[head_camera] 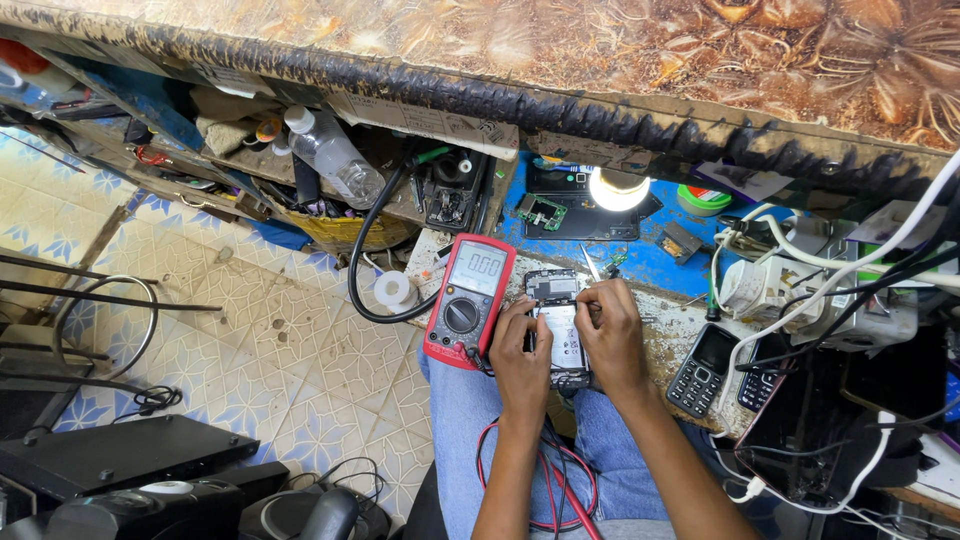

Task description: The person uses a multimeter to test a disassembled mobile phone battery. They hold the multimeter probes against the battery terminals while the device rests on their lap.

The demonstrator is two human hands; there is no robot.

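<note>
The opened phone (560, 325) lay at the near edge of the counter (668, 335), its back cover already off so the board and battery showed, and nothing yet suggested reassembly had begun. The left hand (517, 352) and right hand (610, 335) were both closed on its sides, holding it between them. Just left sat a red multimeter (470, 300), switched on, with red leads (545, 480) hanging over the lap.

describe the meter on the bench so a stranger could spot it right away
Start at the cluttered workbench under the patterned counter, then find the person's two hands on an opened phone. Just beside the left hand lies the red and grey handheld multimeter; it alone has a round dial below a pale display.
</note>
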